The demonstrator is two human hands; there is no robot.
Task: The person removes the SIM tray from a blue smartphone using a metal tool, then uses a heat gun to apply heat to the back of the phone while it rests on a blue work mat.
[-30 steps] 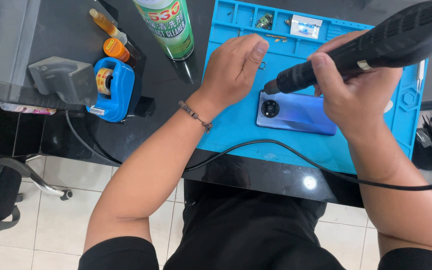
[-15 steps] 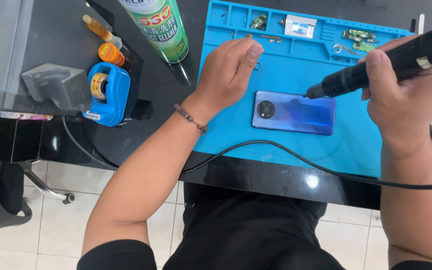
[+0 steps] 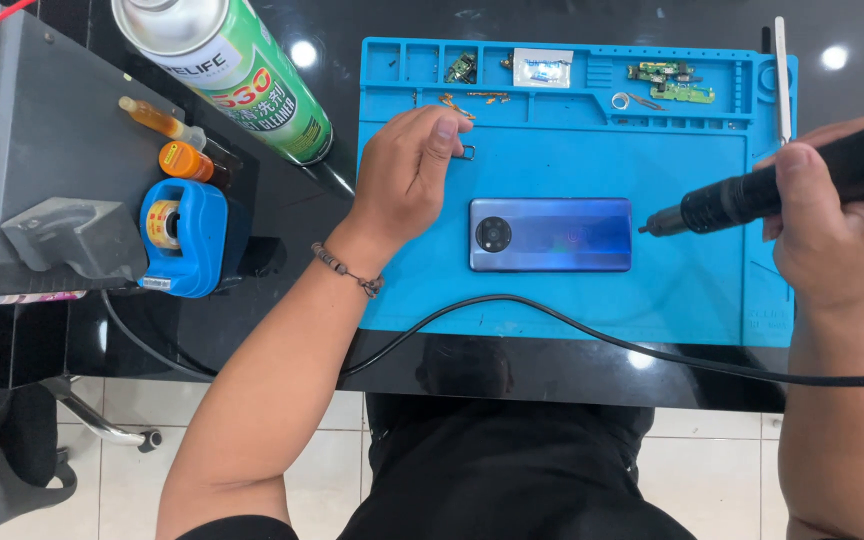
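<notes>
**Phone face down on the blue mat, hot-air tool held off its right end**

A blue smartphone [image 3: 550, 234] lies flat, back side up, near the middle of a blue work mat [image 3: 572, 300] on the dark glossy tabletop [image 3: 282, 330], its camera ring toward the left. The right hand [image 3: 832, 235] is clenched around a black hot-air handpiece [image 3: 792, 185], whose nozzle tip points left and sits just beside the phone's right end, apart from it. A black cable [image 3: 592, 335] runs across the mat's front edge. The left hand [image 3: 407, 180] rests on the mat just left of the phone, loosely curled and grasping nothing, its fingertips near a tiny metal part [image 3: 468, 152]. Small circuit boards [image 3: 667, 82] lie in the mat's top compartments. To the left stand a green spray can [image 3: 242, 75] and a blue tape dispenser [image 3: 182, 238].
</notes>
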